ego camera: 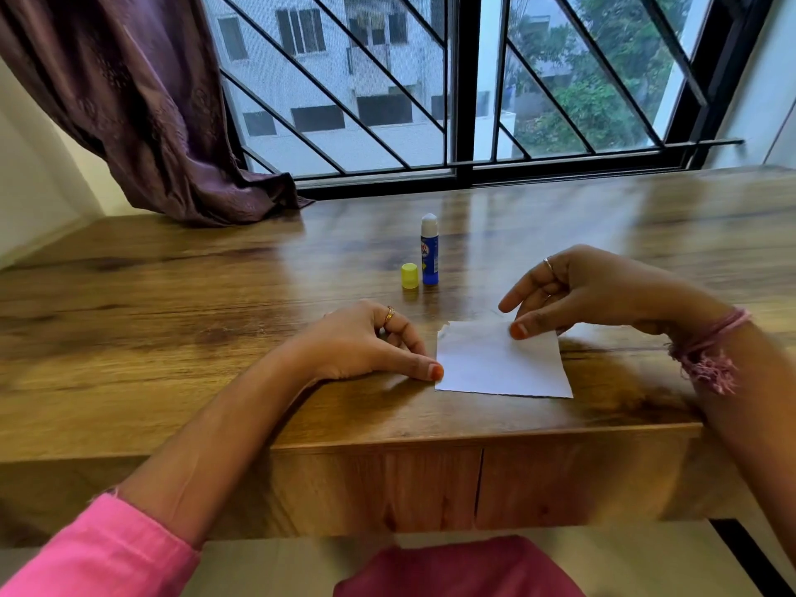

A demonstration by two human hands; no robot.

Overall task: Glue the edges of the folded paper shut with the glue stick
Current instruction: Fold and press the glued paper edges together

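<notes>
Left hand (pixel 370 342) rested on the bench (pixel 172 295), fingers loosely curled, fingertip touching the left edge of the folded paper (pixel 499 364) near the front edge. Farther back stood yellow cap (pixel 409 275) and, just beside it, uncapped blue glue stick (pixel 430 249), label too blurred to read, untouched, so gluing probably paused or unfinished. Right hand (pixel 577 290) pinched the paper's far edge, lifting the flap slightly.

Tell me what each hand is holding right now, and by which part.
The right hand pinches the folded paper at its far edge, near the right corner. The left hand holds nothing; its thumb rests at the paper's left edge.
</notes>
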